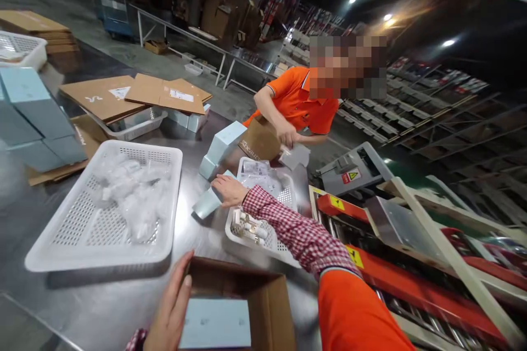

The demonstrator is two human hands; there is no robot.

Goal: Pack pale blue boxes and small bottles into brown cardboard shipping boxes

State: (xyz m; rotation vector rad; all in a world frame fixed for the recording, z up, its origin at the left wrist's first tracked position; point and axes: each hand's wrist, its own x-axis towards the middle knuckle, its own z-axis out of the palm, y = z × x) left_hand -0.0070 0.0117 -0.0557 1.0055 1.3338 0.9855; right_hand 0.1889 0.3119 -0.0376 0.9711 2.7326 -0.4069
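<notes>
My left hand (168, 307) lies against the outer left wall of an open cardboard box (267, 301) at the bottom of the view. A pale blue carton (214, 323) sits inside that box, and its lower part is out of view. My right hand (229, 190), in a red checked sleeve, stretches out flat over a white perforated tray (242, 236). Its fingertips touch a tilted pale blue carton (207, 203). Small metal-and-plastic parts (247, 227) lie in the tray's near end, under my forearm.
A larger white tray (49, 241) holds clear plastic bags on the steel table (82, 307). Pale blue cartons (33, 115) are stacked at left, beside flat cardboard (164, 93). Across the table, a co-worker (296, 104) handles a small packet. A red conveyor machine (411, 279) stands at right.
</notes>
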